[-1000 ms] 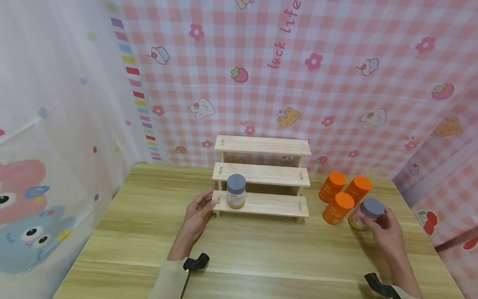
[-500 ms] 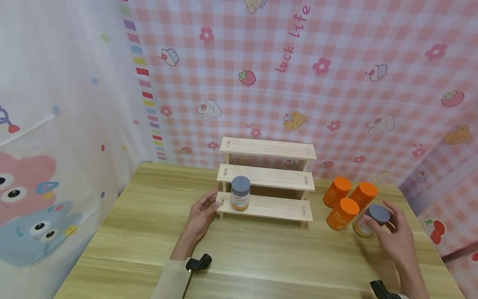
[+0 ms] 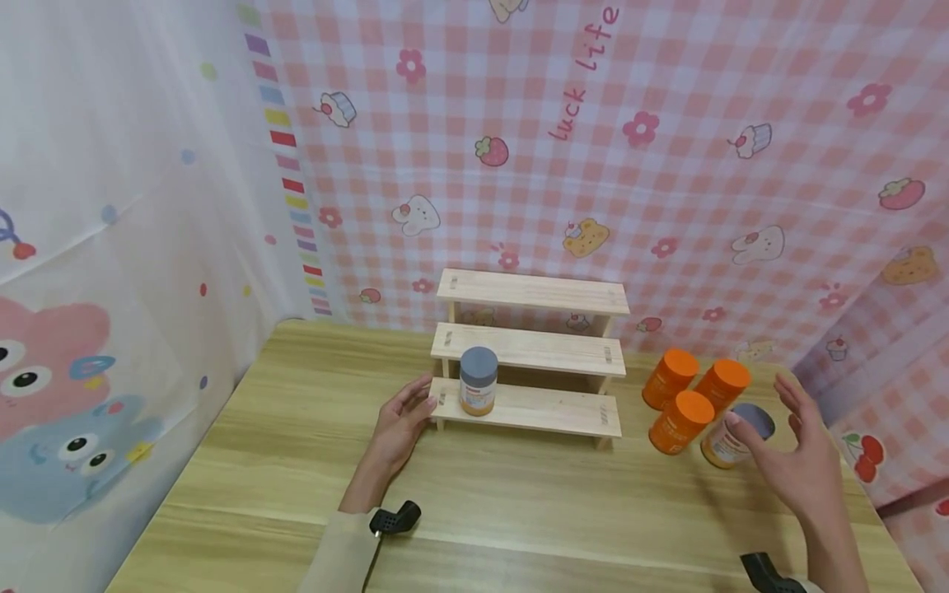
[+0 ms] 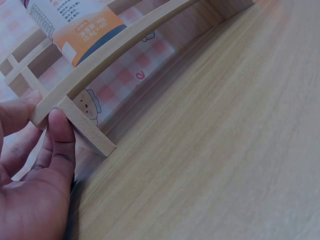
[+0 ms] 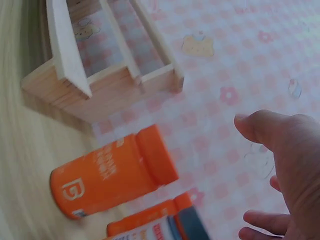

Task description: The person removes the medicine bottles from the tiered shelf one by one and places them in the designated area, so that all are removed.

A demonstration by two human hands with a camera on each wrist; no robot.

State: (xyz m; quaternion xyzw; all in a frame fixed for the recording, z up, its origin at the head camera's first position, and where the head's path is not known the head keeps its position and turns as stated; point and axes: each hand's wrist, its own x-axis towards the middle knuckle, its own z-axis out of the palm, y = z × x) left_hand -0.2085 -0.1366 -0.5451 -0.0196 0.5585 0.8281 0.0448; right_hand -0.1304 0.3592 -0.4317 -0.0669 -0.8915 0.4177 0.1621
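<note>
My left hand pinches the left end of the lowest step of a three-step wooden display shelf, thumb on top and a fingertip beneath in the left wrist view. On that step, near its left end, stands a jar with a grey lid. My right hand, fingers spread, is just right of a second grey-lidded jar standing on the table. Nothing is held in it. Three orange bottles are grouped beside that jar, to the shelf's right; one orange bottle fills much of the right wrist view.
Wood-grain table lies under everything. A pink checked cloth hangs right behind the shelf, and a white patterned cloth hangs on the left. The table's right edge is close to my right hand.
My right hand has let go of the grey-lidded jar, spread its fingers and drawn back to the right. The jar stays beside the orange bottles. My left hand keeps its grip on the shelf.
</note>
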